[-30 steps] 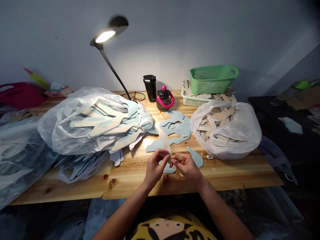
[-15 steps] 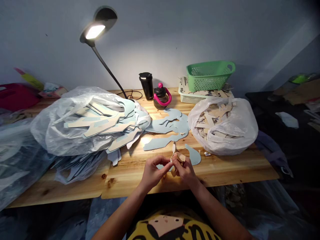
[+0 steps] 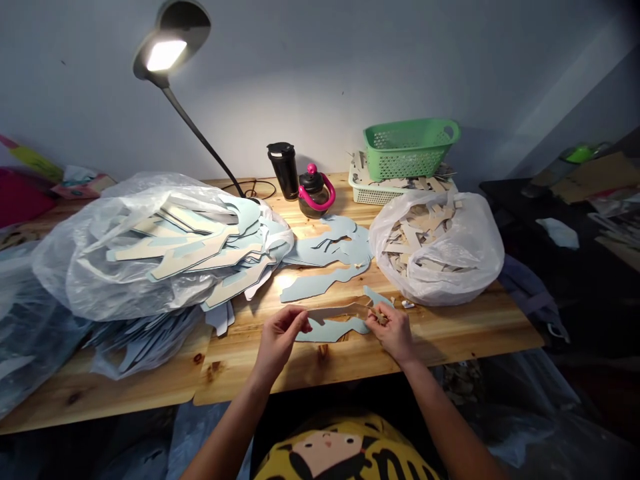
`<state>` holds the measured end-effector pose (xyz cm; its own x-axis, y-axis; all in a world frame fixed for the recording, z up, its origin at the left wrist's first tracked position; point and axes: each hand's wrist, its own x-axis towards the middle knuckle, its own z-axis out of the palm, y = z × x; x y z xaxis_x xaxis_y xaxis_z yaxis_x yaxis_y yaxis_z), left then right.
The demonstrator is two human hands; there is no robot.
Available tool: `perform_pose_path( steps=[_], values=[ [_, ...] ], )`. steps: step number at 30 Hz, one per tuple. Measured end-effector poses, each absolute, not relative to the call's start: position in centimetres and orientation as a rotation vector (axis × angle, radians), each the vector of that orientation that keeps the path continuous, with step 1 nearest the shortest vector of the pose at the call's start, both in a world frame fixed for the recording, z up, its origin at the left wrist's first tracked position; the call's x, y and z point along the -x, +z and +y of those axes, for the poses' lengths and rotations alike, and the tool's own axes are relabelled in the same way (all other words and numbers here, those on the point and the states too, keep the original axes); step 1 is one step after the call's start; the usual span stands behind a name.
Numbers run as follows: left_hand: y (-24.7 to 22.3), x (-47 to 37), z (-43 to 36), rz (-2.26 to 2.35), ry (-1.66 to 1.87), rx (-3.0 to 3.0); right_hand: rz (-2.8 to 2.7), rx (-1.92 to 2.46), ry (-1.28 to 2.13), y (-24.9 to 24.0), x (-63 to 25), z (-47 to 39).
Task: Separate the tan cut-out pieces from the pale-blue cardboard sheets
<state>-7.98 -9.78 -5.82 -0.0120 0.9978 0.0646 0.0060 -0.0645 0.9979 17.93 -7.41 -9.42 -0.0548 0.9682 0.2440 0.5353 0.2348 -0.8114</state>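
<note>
A thin tan cardboard strip (image 3: 333, 311) stretches between my two hands, just above the table. My left hand (image 3: 281, 331) is closed in a pinch at its left end. The fingers of my right hand (image 3: 394, 331) are closed around its other end, where the cardboard looks bent or crumpled. Under the strip lies a pale blue cut-out piece (image 3: 327, 331) with a wavy edge. Another blue piece (image 3: 376, 296) pokes out behind my right hand. Farther back, several blue cut-outs (image 3: 305, 285) lie overlapping on the wood.
A plastic bag of cut-outs (image 3: 90, 267) fills the left side; a bag of tan scraps (image 3: 465, 267) sits right. Behind stand a lamp (image 3: 200, 137), a black tumbler (image 3: 283, 175), a pink-handled bottle (image 3: 314, 200) and a green basket (image 3: 410, 160). The table's front edge (image 3: 240, 399) is near me.
My hands have moved apart, left hand leftward and right hand rightward. The tan cardboard, bunched between my fingers before, is now drawn out as a strip. The view has shifted slightly.
</note>
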Motion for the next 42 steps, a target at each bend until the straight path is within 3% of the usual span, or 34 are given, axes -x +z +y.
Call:
perform_pose_path(
  steps=[7,10,13,18,23,29,42],
  values=[
    [-6.2,9.1,-10.8,1.128,1.25,-1.755,-1.148,1.199,1.399,-8.9,-17.0,-7.5],
    [-6.6,9.6,-11.1,1.165,1.212,-1.868,-0.973,1.128,1.532,-8.4,-16.4,-7.5],
    [-6.9,10.0,-11.5,1.233,1.224,-1.926,-1.092,1.132,1.549,-8.1,-17.3,-7.1],
    [-7.8,10.4,-12.1,1.302,1.341,-1.946,-1.77,0.909,1.769,-6.5,-20.5,-5.2],
    [-8.1,9.9,-11.9,1.399,1.553,-1.893,-1.736,1.164,1.277,-3.3,-19.1,-4.9],
    [-5.6,9.0,-11.7,1.23,1.618,-2.109,-2.162,0.891,0.835,-1.6,-14.2,-7.2],
    [-5.3,9.3,-12.3,1.194,1.623,-2.225,-2.368,0.809,0.341,-3.1,-11.8,-8.5]
  ],
)
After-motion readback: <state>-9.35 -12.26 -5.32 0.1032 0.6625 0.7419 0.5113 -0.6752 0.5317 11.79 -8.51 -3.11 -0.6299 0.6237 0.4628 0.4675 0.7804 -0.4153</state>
